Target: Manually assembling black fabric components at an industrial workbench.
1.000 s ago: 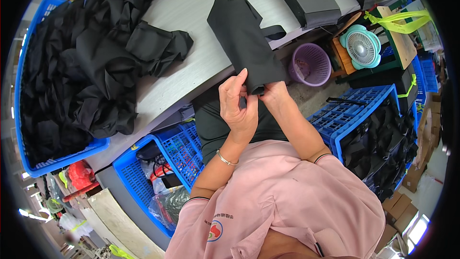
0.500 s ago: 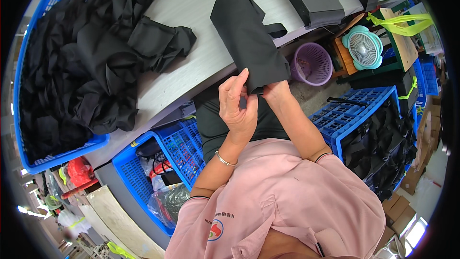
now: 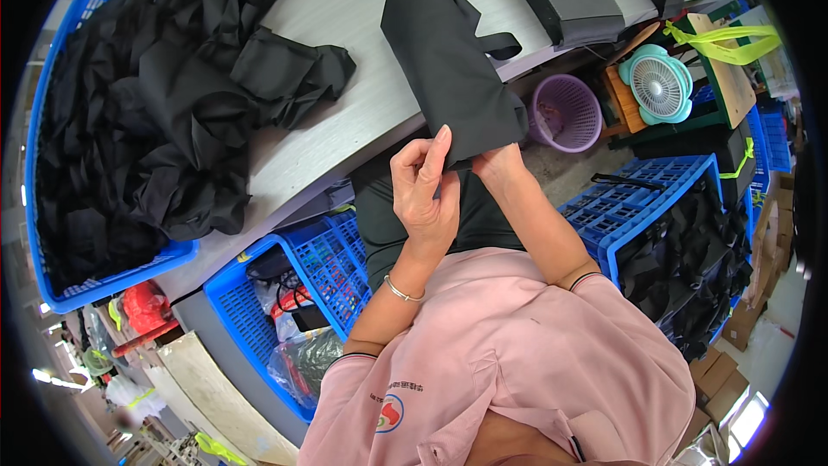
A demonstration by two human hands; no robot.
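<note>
Basket (image 3: 585,110) near fan (image 3: 661,89), blue crate (image 3: 630,217), left grip (image 3: 424,194) pinching black cloth (image 3: 453,69), right grip (image 3: 498,164) half-hidden by cloth, closure unclear

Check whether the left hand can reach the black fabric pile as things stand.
Probably yes: only the table shows between the left hand and the fabric pile, though the hand is busy at the near end of the black cloth piece.

The head-worn fisheye looks steeply down, close above left hand (image 3: 426,192), right hand (image 3: 498,166) and table (image 3: 364,102).

Dark lettering (image 3: 402,391) — plus a round emblem (image 3: 390,414) — on the pink shirt (image 3: 552,336).
</note>
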